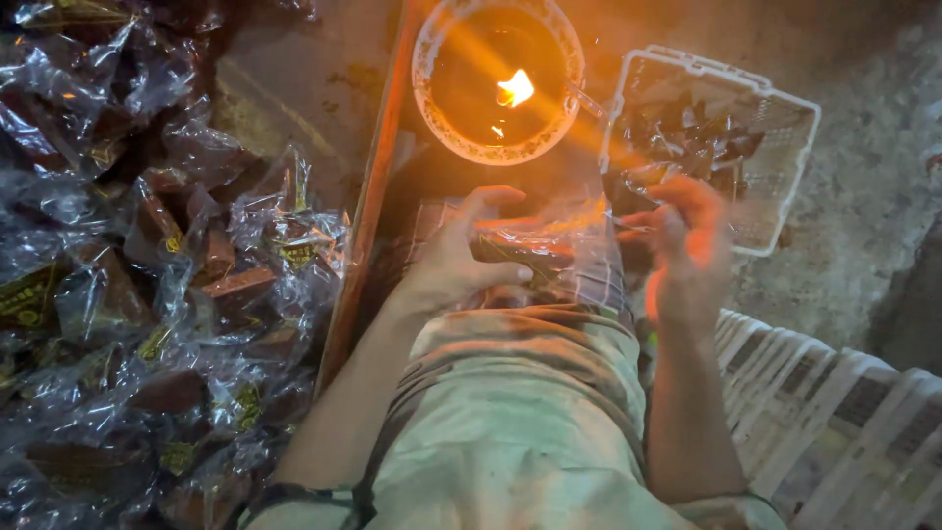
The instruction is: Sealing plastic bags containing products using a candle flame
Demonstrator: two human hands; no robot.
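Dim, rough concrete flooring (863, 186) filled the upper right of the frame, lit orange by a small flame (515, 88) burning in a round bowl (496, 152) with a pale patterned rim at the top centre. Just right of that bowl stood a white plastic mesh basket (775, 167) holding a few dark wrapped pieces. A wooden edge (365, 231) ran down from the top centre toward the lower left, and beyond it, across the whole left side of the frame, lay a heap of clear plastic packets (167, 294) with dark brown contents and yellow printing. The person sat with a leg in pale, stained cloth (520, 412) stretching up the middle of the frame. At the centre, above the knee, a clear plastic packet (535, 245) with a dark filling was held between both hands (it sat below the bowl and left of the basket). The left hand (456, 255) gripped its left end, thumb and fingers curled around the plastic with the forefinger raised. The right hand (687, 245) was blurred by motion at the packet's right end; its fingers looked closed near the plastic, though whether they actually pinched it I could not tell. Striped woven matting (834, 412) lay at the lower right beside the right forearm.
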